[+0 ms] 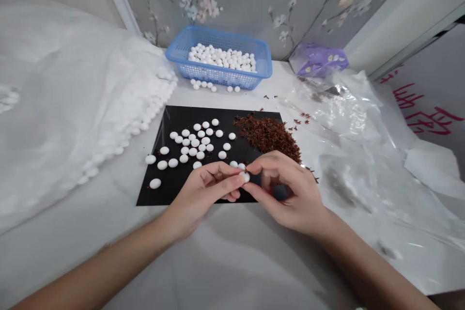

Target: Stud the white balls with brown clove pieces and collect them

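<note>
My left hand and my right hand meet over the near edge of a black mat. Both pinch one small white bead between their fingertips. Several white beads lie scattered on the mat's left half. A heap of small reddish-brown pieces covers its right half, just beyond my right hand.
A blue basket holding white beads stands at the back, with a few loose beads in front. A big clear bag of white beads lies left. Crumpled clear plastic spreads right, a purple pack behind it.
</note>
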`<state>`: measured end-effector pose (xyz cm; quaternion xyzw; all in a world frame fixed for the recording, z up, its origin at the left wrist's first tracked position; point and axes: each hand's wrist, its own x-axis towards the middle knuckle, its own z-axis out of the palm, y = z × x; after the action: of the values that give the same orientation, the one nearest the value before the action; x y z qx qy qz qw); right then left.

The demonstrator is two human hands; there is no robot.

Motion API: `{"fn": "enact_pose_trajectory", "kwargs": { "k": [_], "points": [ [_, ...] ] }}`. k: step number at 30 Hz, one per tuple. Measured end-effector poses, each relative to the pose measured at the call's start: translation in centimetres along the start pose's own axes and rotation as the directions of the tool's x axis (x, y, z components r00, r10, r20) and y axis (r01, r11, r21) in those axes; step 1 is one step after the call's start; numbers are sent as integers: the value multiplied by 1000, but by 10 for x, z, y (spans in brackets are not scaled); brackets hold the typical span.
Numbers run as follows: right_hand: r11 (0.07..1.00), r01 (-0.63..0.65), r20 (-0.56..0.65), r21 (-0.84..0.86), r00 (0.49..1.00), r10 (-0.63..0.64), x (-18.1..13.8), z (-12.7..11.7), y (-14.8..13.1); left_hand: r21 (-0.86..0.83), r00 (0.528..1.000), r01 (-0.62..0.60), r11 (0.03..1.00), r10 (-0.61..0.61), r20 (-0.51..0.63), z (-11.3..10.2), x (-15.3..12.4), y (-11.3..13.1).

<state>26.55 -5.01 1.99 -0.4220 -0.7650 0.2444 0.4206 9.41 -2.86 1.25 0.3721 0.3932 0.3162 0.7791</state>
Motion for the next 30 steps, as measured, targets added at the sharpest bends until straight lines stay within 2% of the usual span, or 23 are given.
{"fn": "enact_pose_trajectory", "kwargs": {
  "k": [9, 19, 23, 26, 28, 30],
  "points": [
    [998, -56, 54, 35, 997, 54, -2, 0, 3, 15, 999, -10, 1000, 10, -31, 0, 0, -1],
    [999, -46, 58, 24, 997, 45, -3, 3, 4, 4, 999, -26, 1000, 26, -33, -1, 0, -2],
    [997, -80, 52, -17, 995, 81, 0, -5, 8, 160, 992, -89, 983, 102, -76, -3, 0, 5],
    [977, -163, -67, -134, 986, 156, 5, -14, 16, 348, 959, -154, 925, 224, -172, -8, 0, 14],
    [947, -191, -133, -258, 978, 161, 7, -19, 22, 534, 931, -175, 827, 315, -183, -14, 2, 20],
    [915, -189, -113, -356, 981, 159, 8, -21, 28, 733, 903, -180, 656, 406, -141, -20, 3, 22]
  ]
}}
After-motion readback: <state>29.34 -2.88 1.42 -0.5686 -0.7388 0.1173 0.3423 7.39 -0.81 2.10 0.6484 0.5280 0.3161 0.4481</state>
